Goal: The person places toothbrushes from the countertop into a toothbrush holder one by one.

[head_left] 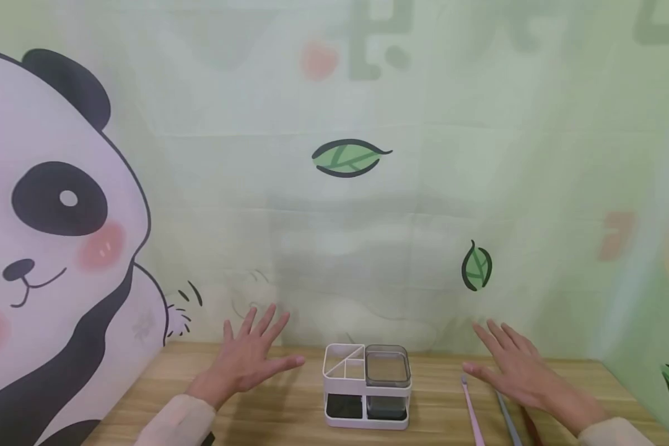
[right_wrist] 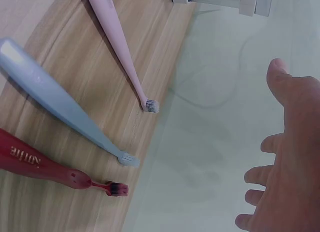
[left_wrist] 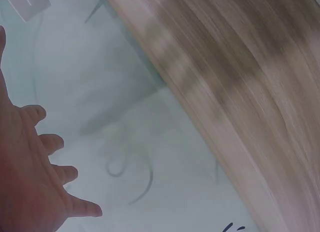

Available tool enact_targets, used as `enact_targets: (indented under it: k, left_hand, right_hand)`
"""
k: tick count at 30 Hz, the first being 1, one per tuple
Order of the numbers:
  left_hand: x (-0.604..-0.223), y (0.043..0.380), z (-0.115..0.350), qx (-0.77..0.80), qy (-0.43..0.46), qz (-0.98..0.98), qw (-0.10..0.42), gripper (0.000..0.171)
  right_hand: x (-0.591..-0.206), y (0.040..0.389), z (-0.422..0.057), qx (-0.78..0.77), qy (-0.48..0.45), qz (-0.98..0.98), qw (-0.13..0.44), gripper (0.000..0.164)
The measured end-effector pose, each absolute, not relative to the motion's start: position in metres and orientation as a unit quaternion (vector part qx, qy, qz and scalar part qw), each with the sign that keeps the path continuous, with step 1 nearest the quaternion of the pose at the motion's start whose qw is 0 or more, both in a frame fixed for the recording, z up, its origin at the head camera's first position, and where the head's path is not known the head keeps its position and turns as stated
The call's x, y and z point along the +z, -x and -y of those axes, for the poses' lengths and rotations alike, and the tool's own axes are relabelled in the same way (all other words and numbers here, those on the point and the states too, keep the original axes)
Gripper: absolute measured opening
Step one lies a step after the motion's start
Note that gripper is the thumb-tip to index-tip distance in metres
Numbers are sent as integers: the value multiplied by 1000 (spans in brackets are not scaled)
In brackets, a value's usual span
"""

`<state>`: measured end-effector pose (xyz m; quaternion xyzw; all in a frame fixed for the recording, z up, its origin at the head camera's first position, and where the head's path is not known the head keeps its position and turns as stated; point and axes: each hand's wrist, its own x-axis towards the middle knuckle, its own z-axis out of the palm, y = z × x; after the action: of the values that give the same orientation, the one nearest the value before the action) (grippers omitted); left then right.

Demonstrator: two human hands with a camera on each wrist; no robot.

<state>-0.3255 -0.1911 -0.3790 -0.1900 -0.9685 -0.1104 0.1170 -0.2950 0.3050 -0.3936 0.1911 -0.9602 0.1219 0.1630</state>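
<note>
Both hands are raised over the table with fingers spread and nothing held. The left hand [head_left: 248, 359] is to the left of a white toothbrush holder [head_left: 367, 422], which has a divided top and a clear grey cup [head_left: 388, 365]. My right hand [head_left: 515, 368] hovers above three toothbrushes on the right. In the right wrist view these are a pink toothbrush [right_wrist: 117, 41], a blue toothbrush [right_wrist: 60, 101] and a dark red toothbrush [right_wrist: 45, 167]. They lie side by side, bristle ends toward the table's far edge. Neither hand touches anything.
The wooden table [head_left: 290, 409] ends at a pale green cloth backdrop [head_left: 228, 186] printed with leaves and a large panda [head_left: 61, 217] on the left. A small dark object [head_left: 208, 440] shows by the left sleeve, too cut off to identify.
</note>
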Motion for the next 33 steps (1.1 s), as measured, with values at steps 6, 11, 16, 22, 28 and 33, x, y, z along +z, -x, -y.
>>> enact_targets:
  k: [6,11,16,22,28,33]
  left_hand:
    - [-378,327,188,-104,200,966,125,97]
    - [-377,328,186,-104,207,963,139,97]
    - [-377,326,181,-127,213,959,137,97]
    - [-378,323,170,-160,215,953,139,99]
    - [-379,321,159,-198,215,943,157,99]
    - [-385,323,150,-247,215,930,167,99]
  right_hand:
    - [-394,293,-307,125,-190,960,165,85]
    - [-395,293,-309,127,-190,959,169,85]
    - [-396,291,-310,146,-181,959,164,85]
    - [-395,287,-313,162,-159,959,167,86]
    - [-394,282,-316,183,-149,957,169,84]
    - [-396,279,-320,230,-134,952,151,84]
